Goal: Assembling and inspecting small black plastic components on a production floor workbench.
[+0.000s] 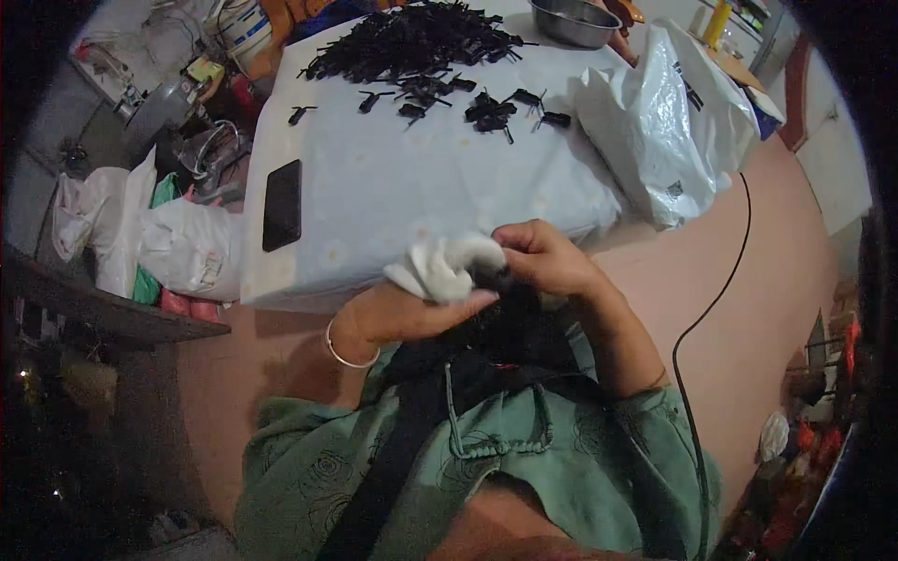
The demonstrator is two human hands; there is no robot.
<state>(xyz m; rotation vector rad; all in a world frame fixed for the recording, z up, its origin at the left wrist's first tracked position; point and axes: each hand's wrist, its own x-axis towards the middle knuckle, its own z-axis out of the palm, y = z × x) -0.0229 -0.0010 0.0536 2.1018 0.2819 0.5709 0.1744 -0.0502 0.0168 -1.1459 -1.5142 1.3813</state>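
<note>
My left hand [402, 313], with a bracelet at the wrist, is raised just off the table's near edge. White fabric [444, 265], like a glove or cloth, covers its fingers, while the thumb is bare. Against it, my right hand [550, 262] is closed in a pinch. Between the two hands is a small black piece [491, 276], blurred and partly hidden by the fingers. It resembles the black plastic parts [412, 42] heaped at the far side of the table. Several loose parts [491, 112] lie in front of that heap.
A black phone [282, 206] lies on the left of the white-covered table [374, 187]. A white plastic bag [645, 122] slumps over its right side, below a metal bowl [575, 21]. White bags [192, 243] stand at left. A black cable [697, 323] runs down the right.
</note>
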